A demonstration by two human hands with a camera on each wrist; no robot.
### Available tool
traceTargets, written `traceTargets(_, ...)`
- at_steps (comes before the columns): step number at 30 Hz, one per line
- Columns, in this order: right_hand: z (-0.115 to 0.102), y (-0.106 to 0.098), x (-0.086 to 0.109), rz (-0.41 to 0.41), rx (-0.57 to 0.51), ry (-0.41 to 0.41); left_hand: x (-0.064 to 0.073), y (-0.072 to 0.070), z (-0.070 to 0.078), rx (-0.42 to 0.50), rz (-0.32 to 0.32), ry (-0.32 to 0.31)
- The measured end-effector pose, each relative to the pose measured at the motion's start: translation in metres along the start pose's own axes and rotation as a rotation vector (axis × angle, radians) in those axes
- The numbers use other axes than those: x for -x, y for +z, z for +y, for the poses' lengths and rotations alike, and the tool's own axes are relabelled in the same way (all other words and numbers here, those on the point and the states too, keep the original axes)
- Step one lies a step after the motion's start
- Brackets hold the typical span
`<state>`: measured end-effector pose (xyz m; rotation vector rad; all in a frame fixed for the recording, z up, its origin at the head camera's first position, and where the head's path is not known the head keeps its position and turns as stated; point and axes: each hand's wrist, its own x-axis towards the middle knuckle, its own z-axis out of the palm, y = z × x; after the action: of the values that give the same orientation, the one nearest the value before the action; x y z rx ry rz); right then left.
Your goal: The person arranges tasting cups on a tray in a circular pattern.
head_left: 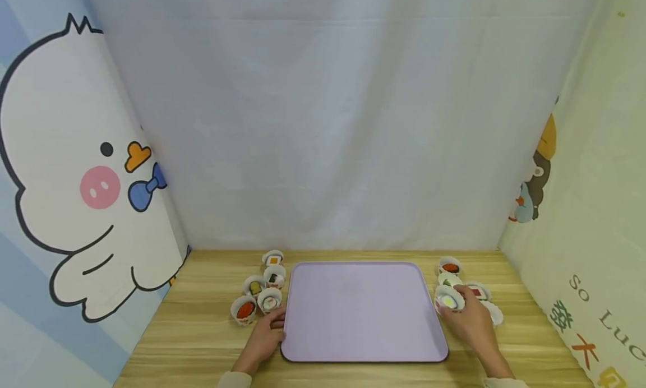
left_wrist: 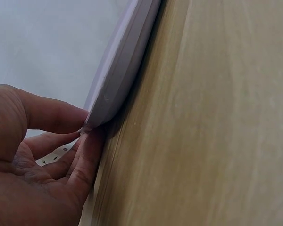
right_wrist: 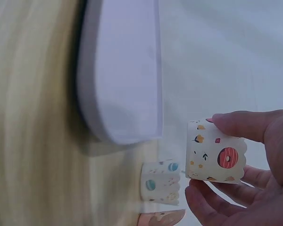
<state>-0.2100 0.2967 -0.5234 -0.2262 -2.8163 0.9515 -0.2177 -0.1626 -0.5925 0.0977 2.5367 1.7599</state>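
Note:
A lavender tray (head_left: 360, 315) lies on the wooden table. My left hand (head_left: 266, 336) is at its left edge; in the left wrist view the thumb and fingers pinch the tray's rim (left_wrist: 115, 89). On the other side, my right hand (head_left: 471, 320) holds a paper cup (right_wrist: 216, 153) printed with a doughnut and small flowers, thumb on one side and fingers on the other. From above, this cup shows something white and yellow inside. The cup is beside the tray's right edge, and the right wrist view shows it raised off the table.
Left of the tray stand several paper cups with small sushi-like pieces, the nearest holding a red one (head_left: 245, 310). More cups cluster at the right, including one with red contents (head_left: 450, 267) and a white one (head_left: 494, 314) partly behind my hand. A pale curtain (head_left: 328, 124) hangs behind.

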Motion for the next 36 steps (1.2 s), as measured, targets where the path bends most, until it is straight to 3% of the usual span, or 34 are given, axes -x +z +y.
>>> traceTargets(7, -0.020, 0.001, -0.012, -0.019, -0.022, -0.034, 0.000, 0.000, -0.001, -0.002, -0.008, -0.004)
traceTargets(18, -0.048, 0.019, -0.038, -0.013, -0.018, -0.090, 0.000, -0.003, -0.003, -0.031, -0.008, 0.009)
traceTargets(36, -0.075, 0.077, -0.071, -0.035, -0.141, -0.163, -0.001, 0.001, -0.002, -0.019, -0.007, 0.015)
